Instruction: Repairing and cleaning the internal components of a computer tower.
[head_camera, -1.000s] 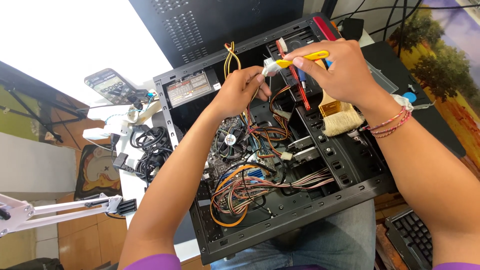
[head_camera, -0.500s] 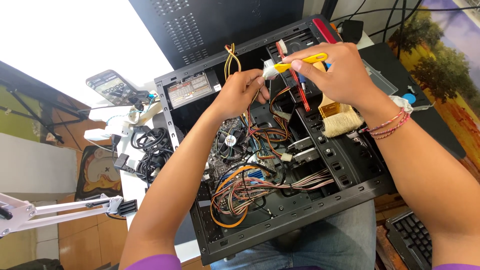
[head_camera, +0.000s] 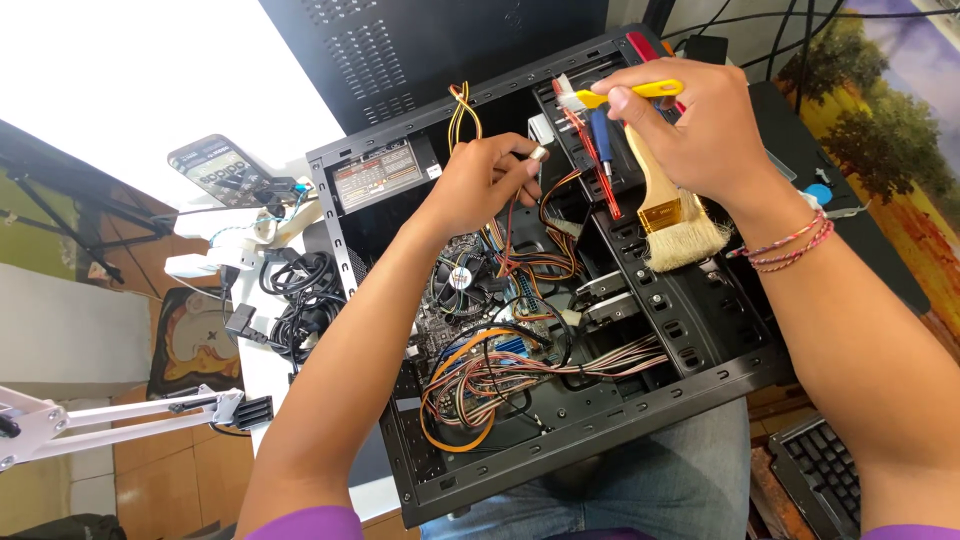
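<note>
Open black computer case (head_camera: 700, 385), laid flat across the person's lap, interior facing up: left hand (head_camera: 480, 185) closed in a pinch on a small silver-tipped cable connector (head_camera: 537, 154) at the far middle of the case, above the fan (head_camera: 460, 280). Right hand (head_camera: 690, 130) at far right, curled shut round a yellow-handled tool (head_camera: 640, 90) and a wooden-handled paintbrush (head_camera: 670, 215), bristles hanging down. Connector likely light and rigid on a limp wire, pins probably fragile; best gripped by its body.
</note>
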